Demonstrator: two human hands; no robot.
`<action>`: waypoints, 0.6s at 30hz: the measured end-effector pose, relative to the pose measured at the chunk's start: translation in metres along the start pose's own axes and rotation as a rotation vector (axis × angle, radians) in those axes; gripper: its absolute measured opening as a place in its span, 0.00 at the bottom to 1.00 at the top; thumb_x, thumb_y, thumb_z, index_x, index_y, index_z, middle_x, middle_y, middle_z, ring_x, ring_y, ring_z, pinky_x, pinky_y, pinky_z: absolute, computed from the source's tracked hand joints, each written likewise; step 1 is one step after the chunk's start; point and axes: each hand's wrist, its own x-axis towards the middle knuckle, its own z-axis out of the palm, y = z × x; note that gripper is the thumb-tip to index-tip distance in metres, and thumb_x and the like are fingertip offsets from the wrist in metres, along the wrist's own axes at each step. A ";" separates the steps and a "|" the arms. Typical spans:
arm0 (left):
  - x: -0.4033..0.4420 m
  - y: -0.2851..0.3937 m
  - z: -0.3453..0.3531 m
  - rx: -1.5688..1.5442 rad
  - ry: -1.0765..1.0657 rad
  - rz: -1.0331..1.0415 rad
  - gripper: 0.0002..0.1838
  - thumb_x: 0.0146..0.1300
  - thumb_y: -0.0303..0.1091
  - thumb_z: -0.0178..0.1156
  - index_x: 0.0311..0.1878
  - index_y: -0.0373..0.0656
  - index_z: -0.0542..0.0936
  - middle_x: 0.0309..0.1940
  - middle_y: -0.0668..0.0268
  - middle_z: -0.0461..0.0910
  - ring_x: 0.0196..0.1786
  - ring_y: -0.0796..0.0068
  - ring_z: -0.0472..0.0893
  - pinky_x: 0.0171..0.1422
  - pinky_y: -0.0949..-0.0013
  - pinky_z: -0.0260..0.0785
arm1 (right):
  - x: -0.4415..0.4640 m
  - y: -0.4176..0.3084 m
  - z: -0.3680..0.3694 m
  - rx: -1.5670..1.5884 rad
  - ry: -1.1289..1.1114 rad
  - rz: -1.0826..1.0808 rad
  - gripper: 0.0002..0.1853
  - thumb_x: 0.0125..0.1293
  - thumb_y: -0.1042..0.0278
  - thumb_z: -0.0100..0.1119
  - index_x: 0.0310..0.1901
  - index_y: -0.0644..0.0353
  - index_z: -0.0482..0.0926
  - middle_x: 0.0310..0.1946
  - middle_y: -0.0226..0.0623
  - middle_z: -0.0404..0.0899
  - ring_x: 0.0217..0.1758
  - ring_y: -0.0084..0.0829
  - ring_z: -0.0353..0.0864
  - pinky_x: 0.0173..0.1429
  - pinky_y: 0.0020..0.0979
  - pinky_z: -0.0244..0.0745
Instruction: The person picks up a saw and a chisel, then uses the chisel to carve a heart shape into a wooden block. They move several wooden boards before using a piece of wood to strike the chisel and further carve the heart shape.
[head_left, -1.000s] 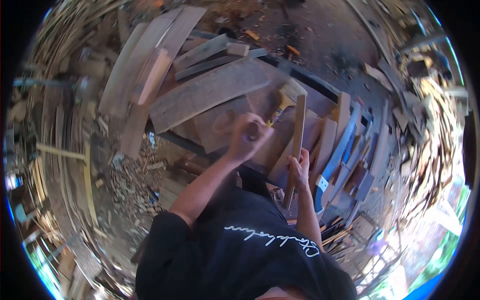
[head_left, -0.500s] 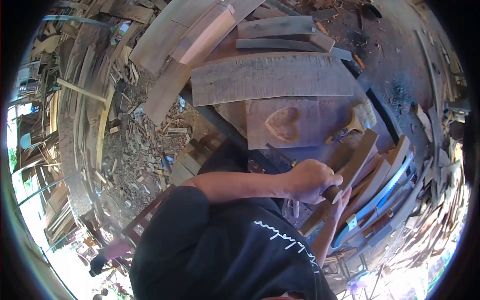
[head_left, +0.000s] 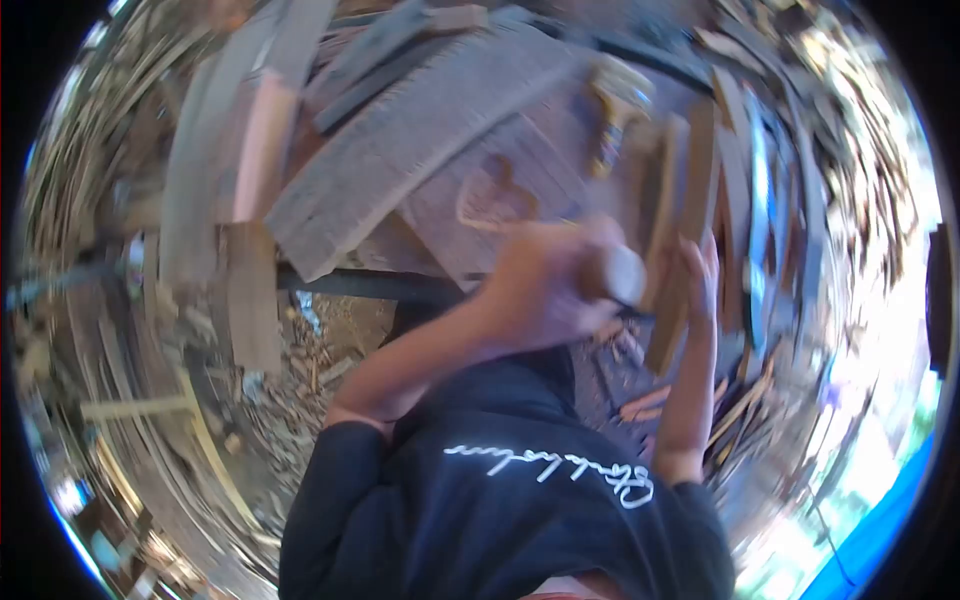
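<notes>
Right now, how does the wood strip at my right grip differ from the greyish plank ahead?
The strip is narrow; the plank is much wider. The strip points almost straight away from you; the plank slants across the view. Your right grip is on the strip; the plank lies unheld. Both are wooden.

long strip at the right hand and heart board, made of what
Long strip: probably bare wood, going by its brown colour and straight edges; matte, no varnish shine. Heart board: likely wood too, greyish-brown and dull; blur hides the grain.
</notes>
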 end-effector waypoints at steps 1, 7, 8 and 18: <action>-0.014 0.008 -0.013 0.005 0.010 -0.014 0.12 0.52 0.27 0.72 0.34 0.42 0.76 0.26 0.65 0.80 0.28 0.70 0.82 0.33 0.68 0.72 | 0.002 0.006 -0.007 -0.079 0.012 -0.042 0.10 0.66 0.65 0.55 0.44 0.59 0.70 0.25 0.34 0.76 0.24 0.23 0.76 0.28 0.27 0.71; -0.113 0.012 -0.076 0.194 0.114 -0.145 0.11 0.59 0.28 0.69 0.31 0.39 0.74 0.24 0.71 0.75 0.29 0.83 0.73 0.35 0.74 0.68 | 0.006 0.022 -0.016 0.002 0.048 -0.024 0.13 0.65 0.65 0.59 0.45 0.60 0.67 0.26 0.36 0.76 0.23 0.24 0.76 0.28 0.27 0.72; -0.129 0.006 -0.081 0.233 0.158 -0.166 0.11 0.60 0.29 0.69 0.31 0.40 0.74 0.24 0.72 0.74 0.29 0.83 0.72 0.36 0.74 0.67 | 0.005 0.023 -0.015 -0.012 0.056 -0.034 0.14 0.65 0.65 0.59 0.46 0.60 0.67 0.27 0.37 0.77 0.23 0.24 0.77 0.28 0.28 0.73; -0.202 0.008 -0.070 0.212 0.323 -0.201 0.12 0.61 0.30 0.69 0.30 0.41 0.73 0.24 0.73 0.73 0.29 0.84 0.71 0.35 0.75 0.66 | 0.000 0.031 -0.013 -0.046 0.159 -0.104 0.14 0.64 0.63 0.60 0.44 0.61 0.69 0.28 0.38 0.78 0.24 0.28 0.81 0.28 0.31 0.78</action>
